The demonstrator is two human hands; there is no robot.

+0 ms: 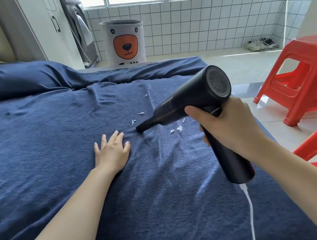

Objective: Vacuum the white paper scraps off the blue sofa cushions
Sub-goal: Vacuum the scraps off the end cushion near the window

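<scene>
scraps: small white paper scraps (177,128) lie scattered on the dark blue fabric sofa cushion (55,137), some at 12 o'clock of the nozzle tip, some at 3 o'clock of it.
vacuum: a black handheld vacuum with a tapered nozzle (189,101) points down toward 8 o'clock, its tip on or just above the fabric; i cannot tell which.
right hand: right hand (229,128) wraps its fingers round the vacuum's handle.
cable: a white cord (250,208) leaves the handle's base toward 6 o'clock.
left hand: left hand (111,152) lies flat, fingers spread, pressing the cushion just at 9 o'clock of the nozzle tip.
surroundings: two red plastic stools (309,77) at 3 o'clock; a white bear-face fabric basket (124,41) at 12 o'clock.
</scene>
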